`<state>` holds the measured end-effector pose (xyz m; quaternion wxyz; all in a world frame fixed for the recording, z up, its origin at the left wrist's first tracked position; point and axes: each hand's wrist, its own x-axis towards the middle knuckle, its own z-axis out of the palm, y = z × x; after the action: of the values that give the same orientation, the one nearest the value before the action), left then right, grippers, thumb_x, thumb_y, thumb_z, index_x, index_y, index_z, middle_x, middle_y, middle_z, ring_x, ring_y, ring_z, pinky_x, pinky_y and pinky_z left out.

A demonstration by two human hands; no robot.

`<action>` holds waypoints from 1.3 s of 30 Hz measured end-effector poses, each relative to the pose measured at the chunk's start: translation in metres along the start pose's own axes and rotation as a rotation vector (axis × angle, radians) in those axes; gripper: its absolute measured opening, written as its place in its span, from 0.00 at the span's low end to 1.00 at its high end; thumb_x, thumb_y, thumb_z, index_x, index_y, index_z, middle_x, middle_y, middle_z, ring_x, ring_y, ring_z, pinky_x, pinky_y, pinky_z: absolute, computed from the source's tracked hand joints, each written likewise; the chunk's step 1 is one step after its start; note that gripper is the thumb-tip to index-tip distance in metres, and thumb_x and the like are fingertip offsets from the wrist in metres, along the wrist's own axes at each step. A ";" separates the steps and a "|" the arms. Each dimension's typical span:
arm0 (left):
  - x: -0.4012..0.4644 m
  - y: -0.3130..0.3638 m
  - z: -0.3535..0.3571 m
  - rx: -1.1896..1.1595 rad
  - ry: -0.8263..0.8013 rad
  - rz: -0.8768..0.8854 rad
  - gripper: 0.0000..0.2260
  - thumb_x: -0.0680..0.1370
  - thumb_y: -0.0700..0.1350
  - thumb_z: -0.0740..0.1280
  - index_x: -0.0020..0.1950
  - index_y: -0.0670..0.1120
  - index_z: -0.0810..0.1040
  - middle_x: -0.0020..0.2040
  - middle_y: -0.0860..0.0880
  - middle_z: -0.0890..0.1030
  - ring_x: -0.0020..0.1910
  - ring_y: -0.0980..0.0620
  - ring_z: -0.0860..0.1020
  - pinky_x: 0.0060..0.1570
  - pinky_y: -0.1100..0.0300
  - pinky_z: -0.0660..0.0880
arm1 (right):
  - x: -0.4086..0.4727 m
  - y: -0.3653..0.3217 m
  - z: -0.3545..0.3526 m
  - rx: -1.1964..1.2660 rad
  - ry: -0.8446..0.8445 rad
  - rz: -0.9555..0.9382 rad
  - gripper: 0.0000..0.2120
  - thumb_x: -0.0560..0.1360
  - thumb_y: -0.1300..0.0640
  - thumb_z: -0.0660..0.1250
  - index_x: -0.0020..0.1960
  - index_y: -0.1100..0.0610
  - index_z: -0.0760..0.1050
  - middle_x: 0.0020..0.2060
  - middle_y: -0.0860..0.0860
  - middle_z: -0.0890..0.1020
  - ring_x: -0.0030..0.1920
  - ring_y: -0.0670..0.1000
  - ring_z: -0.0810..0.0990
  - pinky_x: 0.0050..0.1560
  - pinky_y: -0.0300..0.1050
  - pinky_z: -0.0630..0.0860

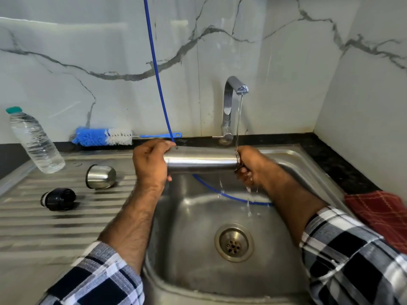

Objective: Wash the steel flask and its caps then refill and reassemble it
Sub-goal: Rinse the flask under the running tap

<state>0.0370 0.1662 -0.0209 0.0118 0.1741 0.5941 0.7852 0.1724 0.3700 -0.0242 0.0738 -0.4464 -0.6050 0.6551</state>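
I hold the steel flask (201, 161) level over the sink (293, 157). My left hand (150, 165) grips its base end. My right hand (248, 165) grips the mouth end, where a thin stream from the tap (231, 102) lands and drips off my fingers. The steel cup cap (100, 176) lies on its side on the ribbed drainboard (55, 227). The black inner cap (58, 199) lies nearer me, to its left.
A blue-and-white bottle brush (103, 137) lies along the back wall. A clear plastic water bottle (35, 140) leans at the far left. A blue hose (157, 71) hangs from above into the basin. A red checked cloth (381, 214) lies at the right.
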 end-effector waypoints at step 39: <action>-0.027 0.004 0.021 0.411 -0.471 0.758 0.11 0.83 0.48 0.65 0.47 0.43 0.82 0.40 0.51 0.84 0.40 0.51 0.82 0.42 0.54 0.77 | -0.035 -0.019 0.023 -0.558 -0.246 -0.538 0.22 0.85 0.39 0.55 0.51 0.49 0.83 0.50 0.52 0.87 0.50 0.55 0.86 0.56 0.51 0.79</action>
<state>0.0688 0.1782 -0.0195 -0.1754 0.5498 0.6128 0.5398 0.1696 0.3360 0.0063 0.0459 -0.1934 -0.8592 0.4715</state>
